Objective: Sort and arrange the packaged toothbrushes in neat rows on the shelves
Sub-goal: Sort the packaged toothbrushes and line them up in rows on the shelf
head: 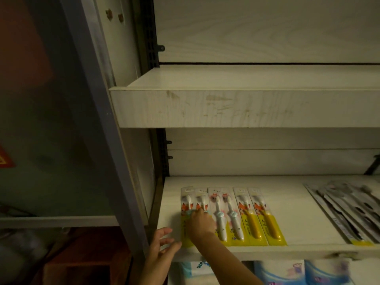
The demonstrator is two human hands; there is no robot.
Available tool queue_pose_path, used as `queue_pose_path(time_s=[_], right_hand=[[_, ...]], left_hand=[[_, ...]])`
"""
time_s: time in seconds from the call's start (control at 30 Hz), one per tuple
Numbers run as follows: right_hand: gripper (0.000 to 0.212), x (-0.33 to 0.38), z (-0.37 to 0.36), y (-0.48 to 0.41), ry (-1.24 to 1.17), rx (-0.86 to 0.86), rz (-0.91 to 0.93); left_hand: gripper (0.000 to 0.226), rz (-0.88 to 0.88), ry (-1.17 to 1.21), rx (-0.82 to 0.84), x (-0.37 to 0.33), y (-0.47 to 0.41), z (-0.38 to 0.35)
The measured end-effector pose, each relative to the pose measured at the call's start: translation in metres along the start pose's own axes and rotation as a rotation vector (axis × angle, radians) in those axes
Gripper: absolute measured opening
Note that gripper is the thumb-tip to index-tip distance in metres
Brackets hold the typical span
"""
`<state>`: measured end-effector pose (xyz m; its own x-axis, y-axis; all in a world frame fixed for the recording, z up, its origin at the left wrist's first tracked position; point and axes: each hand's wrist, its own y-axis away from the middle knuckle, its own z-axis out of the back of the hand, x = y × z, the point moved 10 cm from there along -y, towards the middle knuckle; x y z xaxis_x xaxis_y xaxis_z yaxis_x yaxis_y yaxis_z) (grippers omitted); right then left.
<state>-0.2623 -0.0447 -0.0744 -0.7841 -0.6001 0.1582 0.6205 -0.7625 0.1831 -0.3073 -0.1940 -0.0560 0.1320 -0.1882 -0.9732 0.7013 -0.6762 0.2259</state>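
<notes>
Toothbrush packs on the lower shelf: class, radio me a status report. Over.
Left hand open at shelf front edge. Right hand on the two leftmost packs, grip unclear. Colourful packs in one row. Grey packs heaped askew, far right.

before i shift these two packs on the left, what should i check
1. right hand resting on the two leftmost packs: ok
2. grip closed on them: cannot tell, the fingers are blurred
3. left hand open at the shelf front: ok
4. white-handled pair and yellow-handled pair side by side: ok
5. grey packs on the right in a neat row: not ok, they are fanned and overlapping
</notes>
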Motion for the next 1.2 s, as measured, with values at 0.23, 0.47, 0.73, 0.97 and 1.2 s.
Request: queue_pose_path(time_s=[0.23,0.47,0.73,0.97,1.2], right_hand=[[0.035,0.0,-0.004,0.005,0.071,-0.002,-0.002],[0.036,-0.03,0.021,0.02,-0.133,-0.19,0.049],[0.034,-0.234,0.042,0.049,-0.833,-0.411,-0.163],[0.099,-0.24,0.001,0.023,-0.382,-0.024,0.073],[0.096,-0.227,-0.011,0.018,-0.287,0.003,0.115]], left_hand=[[0.029,0.021,-0.018,0.024,0.004,0.002,-0.004],[0.018,-0.028,-0.014,-0.001,0.007,-0.001,-0.016],[0.061,-0.161,-0.621,-0.147,0.009,-0.017,-0.05],[0.125,-0.115,-1.058,-0.134,0.037,-0.036,-0.092],[0.142,-0.079,-1.141,-0.114,0.039,-0.034,-0.091]])
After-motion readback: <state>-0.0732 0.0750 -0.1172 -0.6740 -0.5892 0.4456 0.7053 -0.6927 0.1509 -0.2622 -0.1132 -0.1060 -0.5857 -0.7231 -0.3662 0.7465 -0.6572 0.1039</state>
